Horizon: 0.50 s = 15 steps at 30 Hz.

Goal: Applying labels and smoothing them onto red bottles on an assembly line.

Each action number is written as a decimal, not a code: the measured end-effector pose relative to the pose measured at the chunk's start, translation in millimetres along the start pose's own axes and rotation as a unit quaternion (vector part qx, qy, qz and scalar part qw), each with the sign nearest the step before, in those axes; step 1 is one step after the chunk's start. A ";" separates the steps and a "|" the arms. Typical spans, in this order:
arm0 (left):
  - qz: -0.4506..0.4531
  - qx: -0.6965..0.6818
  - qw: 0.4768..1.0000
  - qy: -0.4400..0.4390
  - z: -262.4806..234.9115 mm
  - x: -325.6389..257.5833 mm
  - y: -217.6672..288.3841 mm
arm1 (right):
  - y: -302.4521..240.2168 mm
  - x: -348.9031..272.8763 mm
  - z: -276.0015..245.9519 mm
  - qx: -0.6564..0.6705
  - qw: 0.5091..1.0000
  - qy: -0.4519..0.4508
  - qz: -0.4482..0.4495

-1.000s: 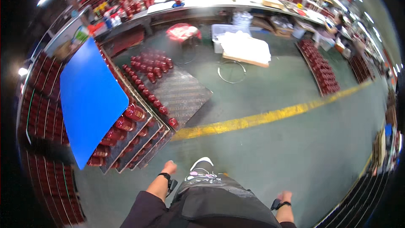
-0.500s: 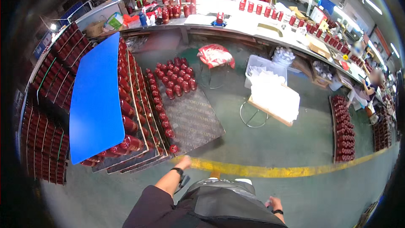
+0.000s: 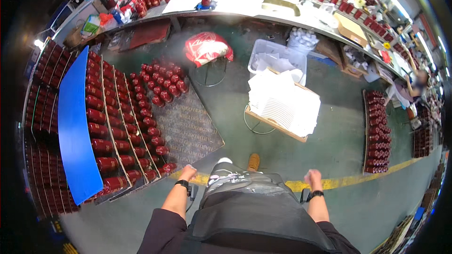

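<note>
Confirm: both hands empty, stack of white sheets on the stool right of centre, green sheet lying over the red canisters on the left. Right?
Not quite. The sheet over the red canisters is blue, not green, as the head view shows. The rest holds: left hand and right hand hold nothing, and the white sheets sit stacked on the stool.

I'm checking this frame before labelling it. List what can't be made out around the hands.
- Left hand, head view: blurred and small; open or closed cannot be told.
- Right hand, head view: blurred; looks clenched, but whether it holds anything cannot be told.
- Legs and feet: mostly hidden by the person's own torso; only one shoe shows.
- Red cylinders under the blue sheet: covered.
- Far-right racks: squeezed at the fisheye rim.
</note>
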<state>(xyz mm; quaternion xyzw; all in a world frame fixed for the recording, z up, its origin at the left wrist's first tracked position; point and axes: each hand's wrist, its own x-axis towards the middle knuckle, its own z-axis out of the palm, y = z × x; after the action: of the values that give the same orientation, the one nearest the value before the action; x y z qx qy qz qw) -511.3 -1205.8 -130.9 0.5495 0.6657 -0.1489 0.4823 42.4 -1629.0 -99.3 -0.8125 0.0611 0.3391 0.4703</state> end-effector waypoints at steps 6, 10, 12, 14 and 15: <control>0.015 0.175 0.984 0.021 -34.2 18.6 -9.9 | -177.3 130.9 98.9 0.010 0.998 -0.054 -0.041; -0.098 -0.110 0.989 0.021 -59.8 5.8 44.9 | -228.1 144.8 174.2 0.026 0.996 -0.080 0.017; -0.088 -0.118 0.989 0.009 -80.7 33.4 50.5 | -241.7 153.9 226.3 0.040 0.995 -0.087 0.037; -0.084 -0.038 0.996 -0.007 -109.7 85.3 60.5 | -236.0 190.2 271.3 0.026 0.990 -0.129 0.040; -0.082 0.027 0.995 -0.044 -122.0 104.6 77.7 | -199.6 245.4 270.6 -0.080 0.925 -0.258 -0.267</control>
<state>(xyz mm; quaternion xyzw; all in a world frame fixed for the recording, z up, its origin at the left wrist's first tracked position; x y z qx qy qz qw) -494.5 -1028.1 -129.6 0.4991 0.6820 -0.2301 0.4825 179.5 -1247.3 -193.1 -0.7180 -0.3088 0.4030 0.4761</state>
